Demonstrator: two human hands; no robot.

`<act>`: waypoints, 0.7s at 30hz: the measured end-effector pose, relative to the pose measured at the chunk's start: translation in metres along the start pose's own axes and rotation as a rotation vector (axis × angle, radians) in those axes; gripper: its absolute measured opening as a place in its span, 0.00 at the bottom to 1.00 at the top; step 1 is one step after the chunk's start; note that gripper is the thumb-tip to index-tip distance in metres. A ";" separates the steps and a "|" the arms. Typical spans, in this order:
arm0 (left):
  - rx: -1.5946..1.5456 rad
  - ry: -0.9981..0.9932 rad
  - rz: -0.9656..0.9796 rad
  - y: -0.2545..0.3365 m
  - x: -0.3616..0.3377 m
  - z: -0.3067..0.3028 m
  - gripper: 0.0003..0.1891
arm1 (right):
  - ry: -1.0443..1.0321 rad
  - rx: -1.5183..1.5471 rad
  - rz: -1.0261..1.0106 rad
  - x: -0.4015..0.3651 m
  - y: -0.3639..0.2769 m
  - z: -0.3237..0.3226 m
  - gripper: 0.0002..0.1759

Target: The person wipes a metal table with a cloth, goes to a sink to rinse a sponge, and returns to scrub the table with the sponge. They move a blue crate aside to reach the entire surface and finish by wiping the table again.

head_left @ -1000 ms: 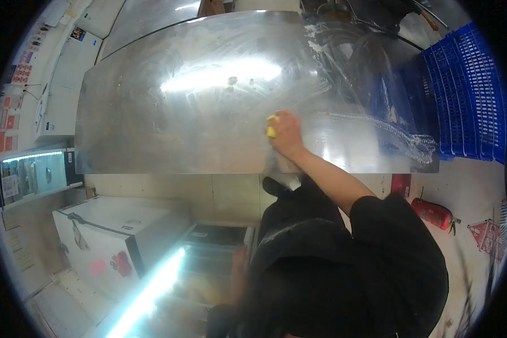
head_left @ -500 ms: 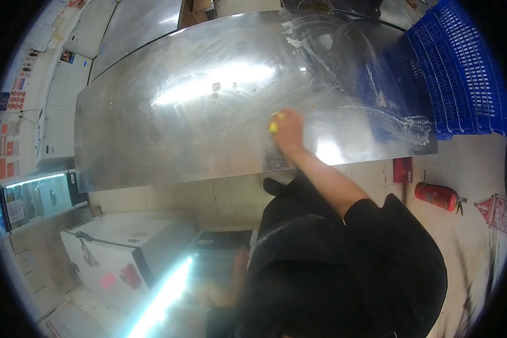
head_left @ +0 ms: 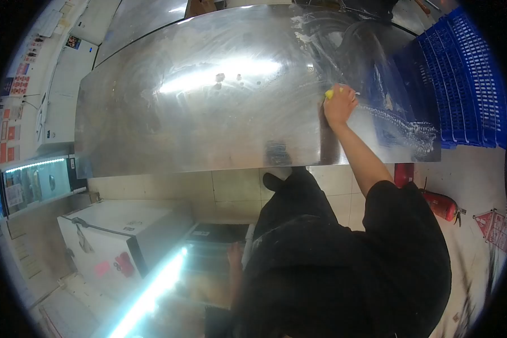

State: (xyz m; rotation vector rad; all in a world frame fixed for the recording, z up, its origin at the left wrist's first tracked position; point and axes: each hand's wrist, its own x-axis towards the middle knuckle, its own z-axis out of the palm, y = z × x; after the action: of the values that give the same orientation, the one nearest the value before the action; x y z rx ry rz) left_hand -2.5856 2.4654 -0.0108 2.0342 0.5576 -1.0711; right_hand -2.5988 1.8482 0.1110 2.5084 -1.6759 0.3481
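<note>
My right hand [head_left: 340, 107] is closed round a small yellow sponge [head_left: 328, 94], most of which my fingers hide. It is on the steel tabletop [head_left: 208, 135], right of the middle. White, bubbly streaks [head_left: 403, 125] run from near this hand toward the table's right end. More whitish smears [head_left: 349, 42] cover the far right part of the steel. My left hand [head_left: 235, 257] hangs low beside my body, away from the table, and its fingers are too dim and blurred to make out.
Blue plastic crates [head_left: 462, 84] stand stacked against the table's right end. A red fire extinguisher [head_left: 440, 205] is on the floor at the right. Behind my left side is a white chest-like appliance [head_left: 118, 225]. Small dark spots [head_left: 219, 77] dot the tabletop.
My right hand has moved right and farther across the tabletop with the yellow sponge in it. My left hand stays down at my side.
</note>
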 end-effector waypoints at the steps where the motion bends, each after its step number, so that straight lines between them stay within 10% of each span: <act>1: -0.047 0.075 0.049 -0.006 -0.002 0.001 0.16 | -0.003 0.003 -0.024 0.000 0.002 0.000 0.21; 5: 0.507 -0.022 0.251 -0.028 -0.021 -0.006 0.11 | -0.044 0.129 -0.332 -0.006 0.024 0.016 0.20; 7: 0.633 -0.041 0.203 0.002 -0.047 0.003 0.13 | 0.055 0.066 -0.025 0.032 0.029 0.025 0.18; 9: 0.473 0.008 0.287 -0.087 0.014 -0.001 0.16 | 0.082 0.018 -0.059 0.007 0.014 0.002 0.15; 11: 0.226 0.041 0.303 -0.153 0.064 0.000 0.16 | 0.061 0.234 -0.494 -0.010 0.021 0.017 0.15; 12: 0.864 0.104 0.585 -0.077 -0.006 0.006 0.16 | -0.028 0.215 -0.491 0.003 0.032 0.011 0.17; 15: 0.035 -0.004 -0.011 0.011 -0.059 0.027 0.19 | 0.064 0.089 -0.183 0.042 0.036 0.015 0.13; 16: 0.411 0.105 0.548 -0.056 -0.021 0.026 0.17 | 0.087 0.026 -0.229 0.029 0.030 0.016 0.13; 19: 0.153 -0.026 0.199 -0.152 0.071 0.021 0.14 | -0.064 0.255 -0.604 0.002 0.031 0.010 0.16; 21: 0.044 -0.062 0.301 -0.123 0.043 0.024 0.12 | -0.051 0.212 -0.488 0.032 0.033 0.015 0.14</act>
State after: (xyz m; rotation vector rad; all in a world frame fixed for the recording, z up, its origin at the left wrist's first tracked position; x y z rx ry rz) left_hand -2.6551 2.5241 -0.1069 2.0354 0.1885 -0.9670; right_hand -2.6157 1.8040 0.1034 2.9856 -1.0261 0.4293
